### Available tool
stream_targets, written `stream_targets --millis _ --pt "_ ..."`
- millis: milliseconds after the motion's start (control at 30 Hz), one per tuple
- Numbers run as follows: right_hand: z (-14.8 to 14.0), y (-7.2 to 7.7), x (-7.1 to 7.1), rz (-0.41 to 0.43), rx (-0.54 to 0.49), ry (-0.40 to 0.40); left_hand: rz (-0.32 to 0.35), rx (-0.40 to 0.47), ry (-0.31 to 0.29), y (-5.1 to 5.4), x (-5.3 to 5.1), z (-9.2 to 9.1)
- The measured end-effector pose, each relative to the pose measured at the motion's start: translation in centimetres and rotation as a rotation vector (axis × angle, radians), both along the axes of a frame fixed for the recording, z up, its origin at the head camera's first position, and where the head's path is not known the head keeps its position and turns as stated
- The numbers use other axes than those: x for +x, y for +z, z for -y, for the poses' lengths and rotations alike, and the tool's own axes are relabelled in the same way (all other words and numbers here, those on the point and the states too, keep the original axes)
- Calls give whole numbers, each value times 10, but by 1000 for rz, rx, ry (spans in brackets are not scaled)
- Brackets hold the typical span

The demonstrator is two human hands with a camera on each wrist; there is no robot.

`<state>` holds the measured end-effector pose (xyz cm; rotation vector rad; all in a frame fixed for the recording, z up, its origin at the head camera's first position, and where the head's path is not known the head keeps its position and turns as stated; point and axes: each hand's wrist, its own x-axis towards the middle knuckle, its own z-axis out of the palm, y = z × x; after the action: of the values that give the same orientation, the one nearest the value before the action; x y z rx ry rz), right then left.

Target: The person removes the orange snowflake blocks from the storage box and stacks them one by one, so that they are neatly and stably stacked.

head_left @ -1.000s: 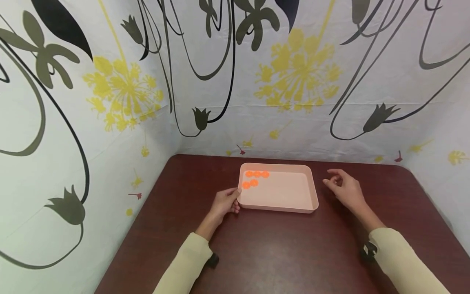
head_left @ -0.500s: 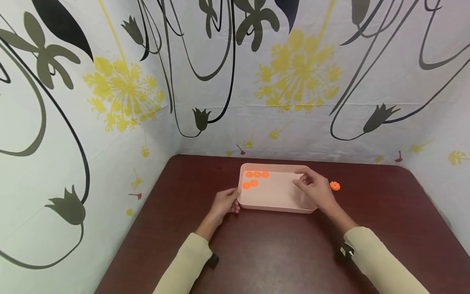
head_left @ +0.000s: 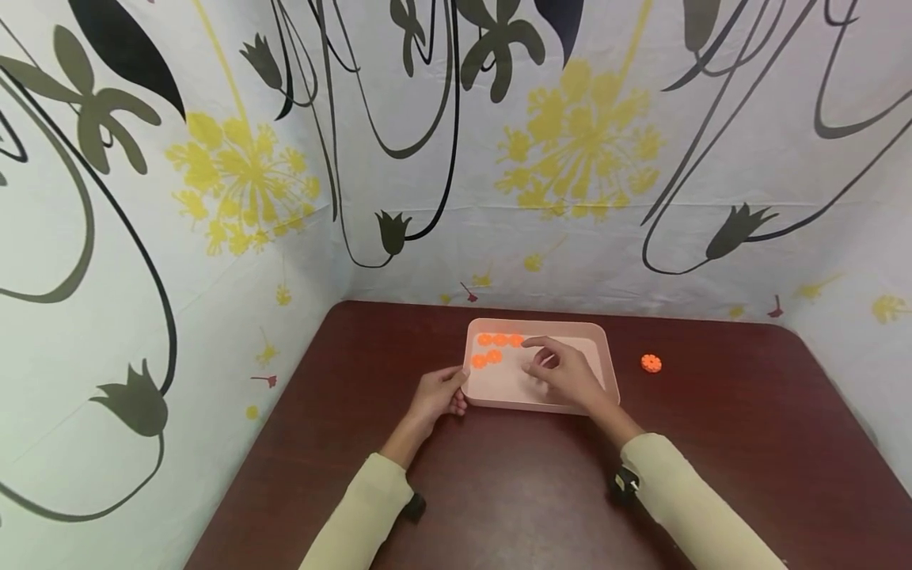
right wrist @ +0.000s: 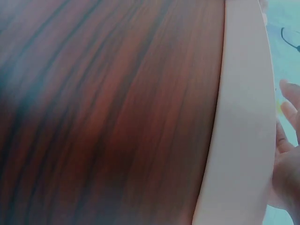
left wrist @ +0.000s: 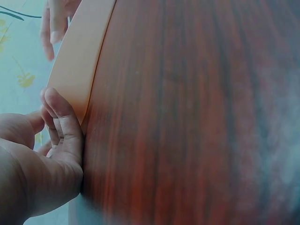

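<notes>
A pale pink rectangular tray (head_left: 513,388) lies on the table, holding several flat orange flower-shaped pieces (head_left: 500,340) in its far left corner, three in one row and two in a shorter one. My left hand (head_left: 435,393) grips the tray's left side, thumb at the rim; the left wrist view shows the fingers against its outer wall (left wrist: 79,51). Over the tray's middle hovers my right hand (head_left: 566,376), index finger and thumb apart, with nothing visible between them. Its fingertips are close to the orange pieces. Another orange flower-shaped piece (head_left: 651,363) rests right of the tray.
The dark reddish wooden table (head_left: 499,491) extends around the tray. Patterned cloth (head_left: 427,182) with flowers and vines hangs behind and to the left of it. Both forearms wear pale sleeves (head_left: 363,507) with a dark wrist device at each.
My right hand has moved left from beside the tray to above its middle, uncovering the orange piece on the table. The left hand keeps its grip on the tray.
</notes>
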<state>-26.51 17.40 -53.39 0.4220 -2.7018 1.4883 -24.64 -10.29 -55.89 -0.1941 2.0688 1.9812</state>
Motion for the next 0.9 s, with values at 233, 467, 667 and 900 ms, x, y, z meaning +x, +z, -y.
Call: stream_targets --millis 233,467,667,900 --pt "19 -4 -6 98 -47 39 -3 -7 -2 1 0 -1" --pt "26 -7 -19 144 -27 50 -4 -14 3 1 0 -2" --pt "26 -9 -28 219 -32 99 7 -22 3 0 0 -4" --pt "32 -5 -33 347 -84 170 3 -28 7 -2 -1 -2"
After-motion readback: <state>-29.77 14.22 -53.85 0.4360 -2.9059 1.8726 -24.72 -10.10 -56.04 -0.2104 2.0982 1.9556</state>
